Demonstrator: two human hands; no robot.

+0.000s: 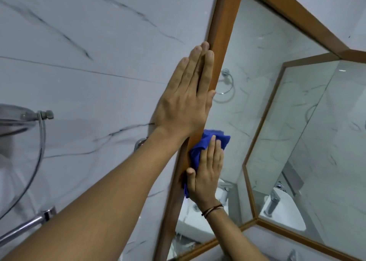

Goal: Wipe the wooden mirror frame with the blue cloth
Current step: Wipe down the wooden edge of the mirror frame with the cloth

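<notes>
The wooden mirror frame (221, 33) runs as a brown strip from the top centre down to the bottom, around the mirror glass (255, 49). My left hand (186, 98) lies flat and open against the frame's left strip and the wall beside it, fingers pointing up. Below it, my right hand (207, 173), with a dark band on the wrist, presses the crumpled blue cloth (200, 148) against the same strip's inner side and the glass edge. The cloth sticks out above and to the left of my fingers.
White marble wall tiles (89, 53) fill the left. A chrome shower hose (40, 142) and a chrome bar (25, 225) hang at the far left, and a chrome wall fitting (140, 142) sits behind my left forearm. The mirror reflects a towel ring (225, 82), a basin and a tap.
</notes>
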